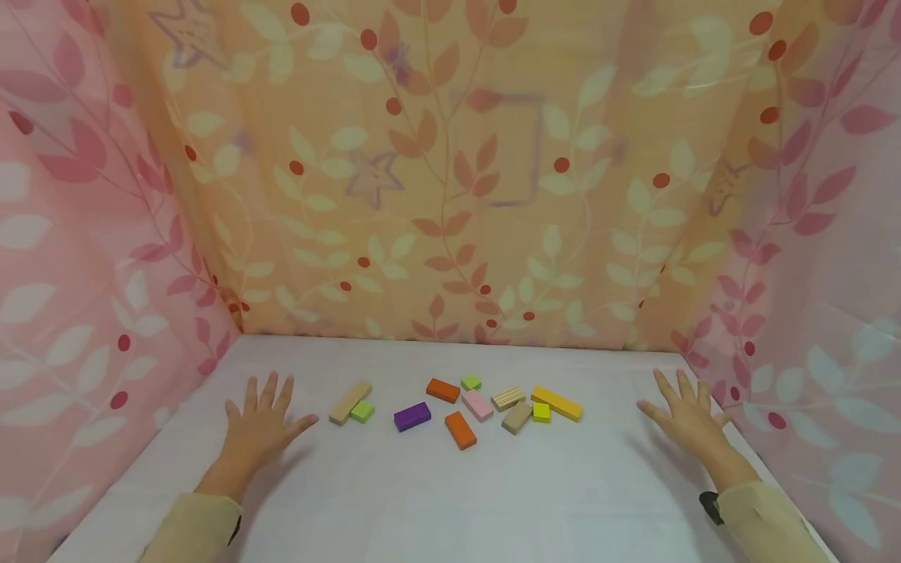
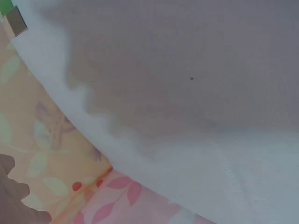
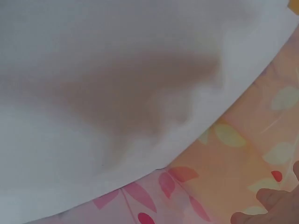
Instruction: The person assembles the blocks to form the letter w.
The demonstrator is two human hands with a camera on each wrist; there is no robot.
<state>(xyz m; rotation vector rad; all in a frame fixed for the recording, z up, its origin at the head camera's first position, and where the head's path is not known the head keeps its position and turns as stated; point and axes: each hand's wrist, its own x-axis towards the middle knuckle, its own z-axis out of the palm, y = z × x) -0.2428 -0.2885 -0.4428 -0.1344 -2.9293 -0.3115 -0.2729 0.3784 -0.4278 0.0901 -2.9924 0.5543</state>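
Both hands are spread above the white table and hold nothing. My left hand (image 1: 259, 426) is nearest a long beige block (image 1: 349, 403), which touches a green block (image 1: 362, 411). Toward the middle lie a purple block (image 1: 412, 417), two orange blocks (image 1: 443, 390), a pink block (image 1: 477, 405) and a small light-green block (image 1: 471, 382). Right of these are a striped wooden block (image 1: 507, 399), a beige block (image 1: 517, 417), a yellow cube (image 1: 540, 413) and a long yellow block (image 1: 557, 403). My right hand (image 1: 688, 418) hovers well to the right of them. Fingertips (image 2: 18, 190) show in the left wrist view.
A white cloth (image 1: 394, 500) covers the table. Behind it hangs an orange leaf-patterned curtain (image 1: 436, 172), with pink patterned curtains (image 1: 77, 258) at both sides. The right forearm has a dark band (image 1: 711, 508) at the wrist. Hand shadows fall on the cloth.
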